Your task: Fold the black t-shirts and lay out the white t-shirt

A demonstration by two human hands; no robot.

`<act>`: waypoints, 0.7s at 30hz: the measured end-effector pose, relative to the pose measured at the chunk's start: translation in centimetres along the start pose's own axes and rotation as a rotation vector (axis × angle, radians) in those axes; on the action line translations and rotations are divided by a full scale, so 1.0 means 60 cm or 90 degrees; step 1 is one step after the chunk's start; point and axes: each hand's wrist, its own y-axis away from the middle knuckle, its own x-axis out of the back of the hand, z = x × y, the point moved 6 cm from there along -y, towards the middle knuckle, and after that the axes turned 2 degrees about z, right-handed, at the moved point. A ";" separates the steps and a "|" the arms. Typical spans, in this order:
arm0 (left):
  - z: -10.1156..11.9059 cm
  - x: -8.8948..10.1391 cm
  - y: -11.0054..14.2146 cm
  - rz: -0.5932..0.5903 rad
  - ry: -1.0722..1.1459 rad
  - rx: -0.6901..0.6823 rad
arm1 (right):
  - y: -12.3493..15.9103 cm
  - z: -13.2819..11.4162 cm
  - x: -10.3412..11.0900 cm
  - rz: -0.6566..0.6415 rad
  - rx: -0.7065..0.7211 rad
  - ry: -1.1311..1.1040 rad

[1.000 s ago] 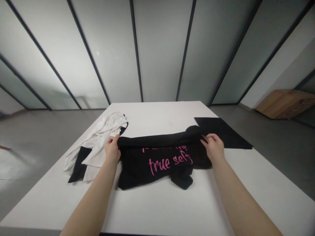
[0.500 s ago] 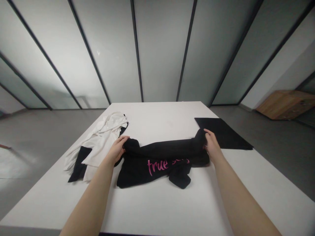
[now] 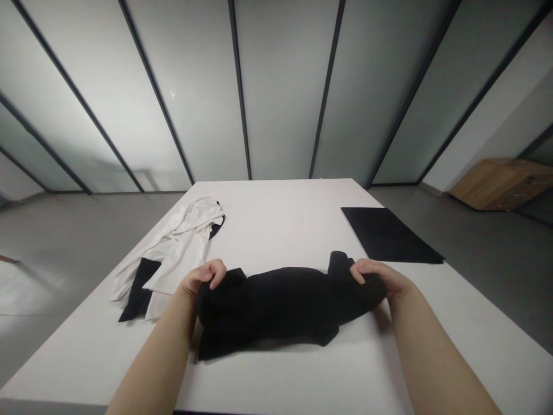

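A black garment (image 3: 285, 305), bunched into a wide bundle, stretches between my two hands over the near middle of the white table. My left hand (image 3: 208, 274) grips its left end, with the fingers closed around the cloth. At the other end my right hand (image 3: 375, 274) holds the cloth, thumb and fingers pinched on it. A short flap of the fabric stands up beside the right fingers. The garment's lower edge hangs close to the table top; whether all of it rests there I cannot tell. No lettering shows on the side facing me.
White clothing (image 3: 190, 230) lies crumpled at the left of the white table (image 3: 276, 219), with a dark piece (image 3: 140, 291) partly under it. A flat black sheet (image 3: 391, 235) lies at the right edge. A wooden cabinet (image 3: 503, 184) stands beyond on the right.
Both hands have come nearer to me and lower, bringing the black garment's upper part over its front. The pink lettering that showed earlier is now covered.
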 end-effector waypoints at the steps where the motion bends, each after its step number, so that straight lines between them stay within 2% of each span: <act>1: 0.015 0.008 -0.009 0.098 0.041 -0.083 | -0.008 -0.016 -0.001 0.069 0.078 -0.040; 3: 0.042 0.024 -0.018 0.292 0.095 -0.235 | -0.022 -0.042 -0.007 0.224 0.232 -0.126; 5: 0.060 0.031 -0.021 0.429 0.080 -0.335 | -0.031 -0.057 -0.031 0.309 0.323 -0.114; 7: 0.071 0.030 -0.020 0.504 -0.006 -0.381 | -0.035 -0.071 -0.070 0.290 0.380 0.016; 9: 0.079 0.016 -0.017 0.517 -0.140 -0.398 | -0.031 -0.083 -0.117 0.202 0.417 0.189; 11: 0.081 -0.013 -0.016 0.465 -0.293 -0.379 | -0.024 -0.083 -0.160 0.097 0.405 0.330; 12: 0.078 -0.033 -0.019 0.413 -0.366 -0.348 | -0.023 -0.078 -0.178 0.044 0.373 0.378; 16: 0.025 -0.122 -0.040 0.072 -0.612 -0.141 | -0.026 -0.035 -0.222 -0.143 0.155 0.484; 17: 0.011 -0.136 -0.042 0.017 -0.678 -0.115 | -0.028 -0.025 -0.225 -0.163 0.112 0.497; 19: -0.008 -0.146 -0.046 -0.009 -0.813 -0.109 | -0.031 -0.015 -0.220 -0.154 0.075 0.519; 21: -0.021 -0.137 -0.052 0.023 -0.907 -0.120 | -0.032 -0.017 -0.211 -0.114 0.104 0.542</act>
